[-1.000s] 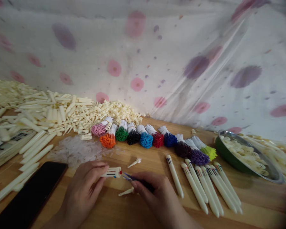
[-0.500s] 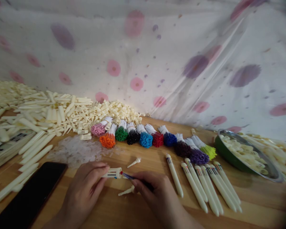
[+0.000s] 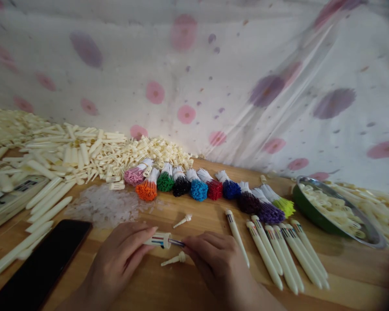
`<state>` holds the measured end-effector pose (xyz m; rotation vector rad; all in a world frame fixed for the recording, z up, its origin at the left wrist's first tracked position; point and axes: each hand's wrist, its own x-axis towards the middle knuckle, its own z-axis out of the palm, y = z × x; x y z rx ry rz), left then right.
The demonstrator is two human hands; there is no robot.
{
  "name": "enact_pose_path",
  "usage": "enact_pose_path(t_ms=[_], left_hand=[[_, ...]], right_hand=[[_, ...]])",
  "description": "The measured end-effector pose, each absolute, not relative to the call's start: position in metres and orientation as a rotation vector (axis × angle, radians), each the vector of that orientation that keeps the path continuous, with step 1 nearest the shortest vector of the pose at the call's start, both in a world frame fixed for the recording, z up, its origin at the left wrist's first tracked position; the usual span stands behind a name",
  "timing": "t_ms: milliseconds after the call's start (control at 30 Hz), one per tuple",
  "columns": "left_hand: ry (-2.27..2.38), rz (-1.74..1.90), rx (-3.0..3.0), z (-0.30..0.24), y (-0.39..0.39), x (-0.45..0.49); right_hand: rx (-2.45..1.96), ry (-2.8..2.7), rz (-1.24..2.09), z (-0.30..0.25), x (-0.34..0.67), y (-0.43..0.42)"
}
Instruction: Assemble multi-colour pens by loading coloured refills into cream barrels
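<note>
My left hand (image 3: 125, 250) is closed around a cream slotted pen top (image 3: 158, 239), with coloured pieces showing in its slots. Its ringed open end faces right. My right hand (image 3: 214, 259) pinches thin pen refills (image 3: 176, 242) that look purple and dark. Their far ends reach the mouth of the pen top; how deep they go is hidden, and so is their exact number. Just below lies a small cream pointed piece (image 3: 175, 259), and a similar pointed piece (image 3: 183, 220) rests above on the wooden table (image 3: 168, 293).
Bundles of coloured refills (image 3: 198, 190) run across the middle. Several multi-colour pens (image 3: 266, 255) lie at right, near a green-sided bowl (image 3: 311, 216) of cream parts. A black phone (image 3: 42, 263), clear plastic bits (image 3: 103, 205) and heaped cream parts (image 3: 84, 147) occupy the left.
The red-ended piece at the pen top's mouth is no longer visible there. My right hand has shifted slightly right, and the refills now line up with the opening.
</note>
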<state>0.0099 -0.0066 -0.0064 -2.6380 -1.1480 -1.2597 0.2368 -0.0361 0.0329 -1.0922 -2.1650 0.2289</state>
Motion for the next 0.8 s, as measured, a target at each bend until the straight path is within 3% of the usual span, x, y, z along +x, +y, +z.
enact_pose_path(t_ms=[800], left_hand=[[-1.078, -1.33, -2.794, -0.0142, -0.0106, 0.0114]], right_hand=[[-0.93, -2.262, 0.046, 0.0334, 0.2376, -0.0416]])
